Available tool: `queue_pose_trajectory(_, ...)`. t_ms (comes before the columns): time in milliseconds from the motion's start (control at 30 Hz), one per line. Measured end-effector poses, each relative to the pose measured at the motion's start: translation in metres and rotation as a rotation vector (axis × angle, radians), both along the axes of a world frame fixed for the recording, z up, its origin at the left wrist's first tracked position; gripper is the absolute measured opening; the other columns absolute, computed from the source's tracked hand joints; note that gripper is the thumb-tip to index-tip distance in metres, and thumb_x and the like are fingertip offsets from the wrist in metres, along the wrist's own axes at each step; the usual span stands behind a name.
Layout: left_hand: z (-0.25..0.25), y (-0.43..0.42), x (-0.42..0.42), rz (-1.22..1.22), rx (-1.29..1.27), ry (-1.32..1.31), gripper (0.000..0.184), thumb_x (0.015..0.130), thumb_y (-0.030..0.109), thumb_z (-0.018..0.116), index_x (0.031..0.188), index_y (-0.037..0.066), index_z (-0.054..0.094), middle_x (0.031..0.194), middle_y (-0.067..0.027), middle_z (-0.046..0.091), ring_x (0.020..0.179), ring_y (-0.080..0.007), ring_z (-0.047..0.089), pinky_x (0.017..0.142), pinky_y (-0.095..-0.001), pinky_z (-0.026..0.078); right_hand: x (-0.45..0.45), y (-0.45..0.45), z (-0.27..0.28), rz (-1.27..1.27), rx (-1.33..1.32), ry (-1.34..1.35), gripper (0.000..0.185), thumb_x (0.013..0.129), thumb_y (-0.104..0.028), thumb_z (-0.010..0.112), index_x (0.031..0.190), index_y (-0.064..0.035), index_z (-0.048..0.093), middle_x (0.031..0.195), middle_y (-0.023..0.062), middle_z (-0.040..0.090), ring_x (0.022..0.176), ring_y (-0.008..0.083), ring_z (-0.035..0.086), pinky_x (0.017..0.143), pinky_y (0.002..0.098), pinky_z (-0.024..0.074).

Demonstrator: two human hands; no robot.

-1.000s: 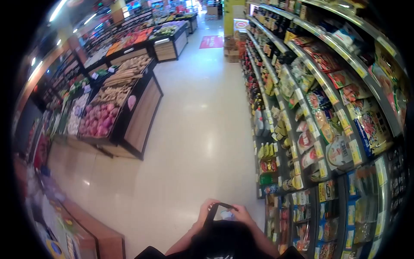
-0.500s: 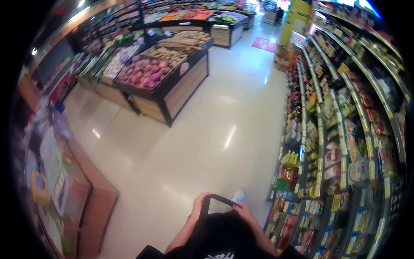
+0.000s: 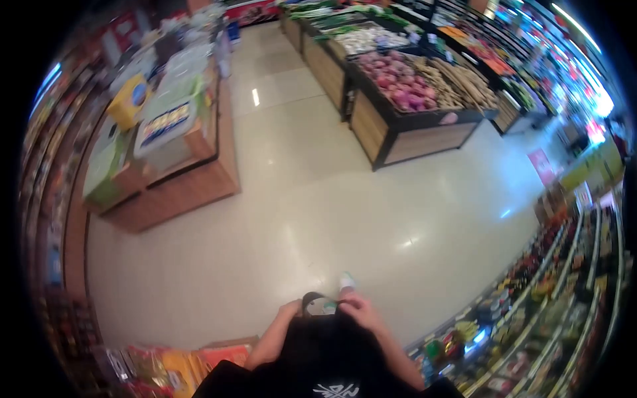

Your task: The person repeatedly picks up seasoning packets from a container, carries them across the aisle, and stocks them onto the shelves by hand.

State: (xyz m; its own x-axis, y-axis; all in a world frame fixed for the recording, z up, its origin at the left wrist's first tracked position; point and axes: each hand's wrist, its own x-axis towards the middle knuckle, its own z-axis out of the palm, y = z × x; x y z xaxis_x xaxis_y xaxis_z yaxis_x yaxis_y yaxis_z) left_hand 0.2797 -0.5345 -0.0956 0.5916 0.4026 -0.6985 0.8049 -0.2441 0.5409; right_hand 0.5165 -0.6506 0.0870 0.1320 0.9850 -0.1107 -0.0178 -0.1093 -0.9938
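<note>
A black loop-shaped handle [image 3: 316, 296] curves up in front of my black shirt. On its left side, my left hand [image 3: 290, 309] is closed around the band. My right hand [image 3: 357, 309] grips the other end with its fingers curled. Whatever hangs below the handle is hidden against the dark shirt. Just beyond my right hand, a light-coloured shoe [image 3: 347, 280] shows on the floor.
Ahead stands a produce bin [image 3: 424, 144] with red onions [image 3: 405, 83] and root vegetables [image 3: 458, 83]. A wood-sided display counter [image 3: 179, 199] is at left, bearing a yellow container [image 3: 129, 101]. Stocked shelves [image 3: 531, 318] line the right; colourful packets [image 3: 176, 368] lie at lower left.
My view has turned left, so the produce bin and shelves shift right in it. More of the left counter shows, and packets appear at lower left. Both hands stay on the handle.
</note>
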Motion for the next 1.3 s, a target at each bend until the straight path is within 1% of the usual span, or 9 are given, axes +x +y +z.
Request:
queue_pose_trajectory(33,-0.067,0.009,-0.008,0.213,-0.420,-0.100,0.040,0.073,0.029,0.069,0.110,0.014,0.065,0.089,-0.0122,0.068,0.079,-0.0244,0.065,0.071,-0.0354,0.050,-0.017,0.016,0.002,0.164,0.019,-0.105,0.020,0.086,-0.014,0.065,0.103,-0.0017,0.063,0.092,0.0063,0.064,0.088,0.0147,0.058,0.078,0.0266,0.0474)
queue_pose_trajectory(100,0.056,0.024,0.026,-0.089,-0.089,-0.038,0.029,0.075,0.027,0.067,0.099,0.010,0.068,0.087,-0.0106,0.068,0.076,-0.0235,0.065,0.067,-0.0356,0.050,-0.059,0.056,0.060,0.444,-0.099,0.002,0.024,0.089,-0.017,0.063,0.108,-0.0022,0.061,0.099,0.0071,0.063,0.087,0.0127,0.058,0.078,0.0262,0.0471)
queue_pose_trajectory(200,0.040,0.034,0.037,0.045,-0.083,-0.065,0.031,0.075,0.028,0.067,0.100,0.009,0.068,0.089,-0.0112,0.068,0.078,-0.0244,0.065,0.069,-0.0365,0.050,-0.112,0.091,0.058,0.723,0.117,-0.080,0.025,0.094,-0.021,0.052,0.104,0.0019,0.056,0.088,0.0135,0.061,0.084,0.0238,0.058,0.077,0.0320,0.0457)
queue_pose_trajectory(467,0.003,0.120,0.009,0.325,-0.027,-0.011,0.036,0.074,0.032,0.066,0.101,0.008,0.067,0.094,-0.0129,0.068,0.085,-0.0269,0.065,0.075,-0.0392,0.051,-0.143,0.177,0.116,1.129,0.171,0.190,0.025,0.096,-0.024,0.050,0.103,0.0007,0.053,0.089,0.0122,0.057,0.080,0.0188,0.054,0.074,0.0296,0.0431)
queue_pose_trajectory(667,0.000,0.184,-0.047,0.492,0.079,0.127,0.040,0.074,0.035,0.065,0.102,0.007,0.067,0.098,-0.0142,0.068,0.090,-0.0287,0.065,0.079,-0.0411,0.051,-0.168,0.285,0.046,0.978,0.197,-0.028,0.028,0.095,-0.026,0.050,0.094,0.0027,0.052,0.085,0.0204,0.059,0.081,0.0333,0.060,0.072,0.0393,0.0457)
queue_pose_trajectory(933,-0.018,0.258,-0.069,0.585,-0.061,0.305,0.049,0.076,0.037,0.063,0.118,0.012,0.060,0.111,-0.0147,0.064,0.102,-0.0300,0.062,0.086,-0.0437,0.049,-0.203,0.358,0.126,1.342,0.032,0.200,0.024,0.095,-0.025,0.051,0.096,-0.0007,0.053,0.078,0.0146,0.055,0.077,0.0268,0.059,0.067,0.0360,0.0449)
queue_pose_trajectory(1067,-0.026,0.258,-0.077,0.711,0.080,0.314,0.032,0.075,0.034,0.063,0.100,0.014,0.069,0.104,-0.0132,0.067,0.097,-0.0312,0.063,0.083,-0.0425,0.049,-0.219,0.376,0.067,1.170,0.356,-0.088,0.029,0.094,-0.027,0.049,0.095,0.0013,0.054,0.088,0.0189,0.058,0.084,0.0357,0.059,0.071,0.0398,0.0470)
queue_pose_trajectory(1133,0.058,0.271,-0.070,0.670,0.312,0.270,0.026,0.073,0.034,0.065,0.088,0.014,0.071,0.098,-0.0117,0.068,0.090,-0.0312,0.065,0.080,-0.0413,0.050,-0.220,0.385,0.054,1.190,0.240,-0.150,0.028,0.094,-0.027,0.050,0.096,0.0007,0.055,0.085,0.0193,0.059,0.081,0.0361,0.060,0.069,0.0400,0.0475)
queue_pose_trajectory(1300,0.057,0.300,-0.092,0.811,0.135,0.272,0.027,0.074,0.035,0.066,0.089,0.013,0.070,0.097,-0.0119,0.068,0.090,-0.0302,0.065,0.080,-0.0405,0.051,-0.232,0.412,0.123,1.452,0.152,0.187,0.026,0.094,-0.027,0.051,0.100,-0.0021,0.054,0.079,0.0211,0.059,0.076,0.0361,0.061,0.064,0.0406,0.0472)
